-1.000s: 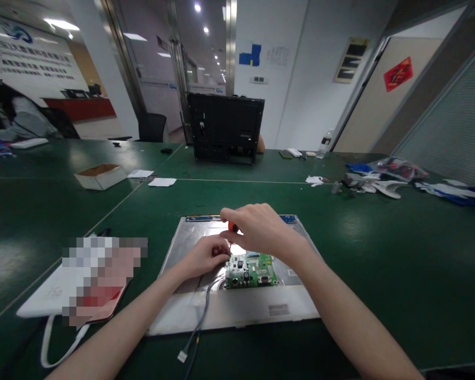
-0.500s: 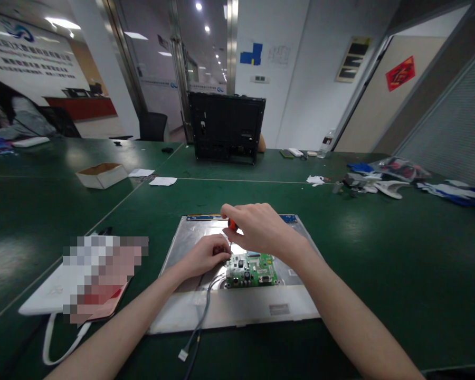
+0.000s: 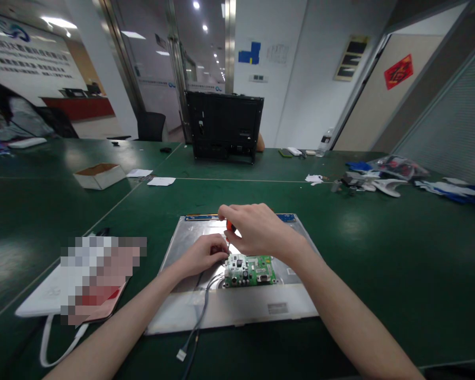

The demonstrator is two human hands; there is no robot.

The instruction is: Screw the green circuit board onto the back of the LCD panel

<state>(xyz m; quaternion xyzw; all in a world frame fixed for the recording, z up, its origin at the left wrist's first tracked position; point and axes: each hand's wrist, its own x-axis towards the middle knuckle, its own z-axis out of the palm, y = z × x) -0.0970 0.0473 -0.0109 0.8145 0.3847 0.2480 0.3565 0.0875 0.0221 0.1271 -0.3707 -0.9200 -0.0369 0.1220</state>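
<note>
Apparently screwing unfinished | circuit board resting on panel | right fingers clamped round screwdriver | left fingers: can't tell | cable plug loose

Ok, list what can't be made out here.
All in the head view:
Most of the orange-and-black screwdriver handle: covered by the right hand.
Whatever the left hand may pinch: hidden by the hand itself.
Middle of the long blue circuit strip: behind the right hand.
Print on the small grey rectangular label: too small and blurred.
Near end of the thin black cable: cut off by the picture's bottom edge.
</note>
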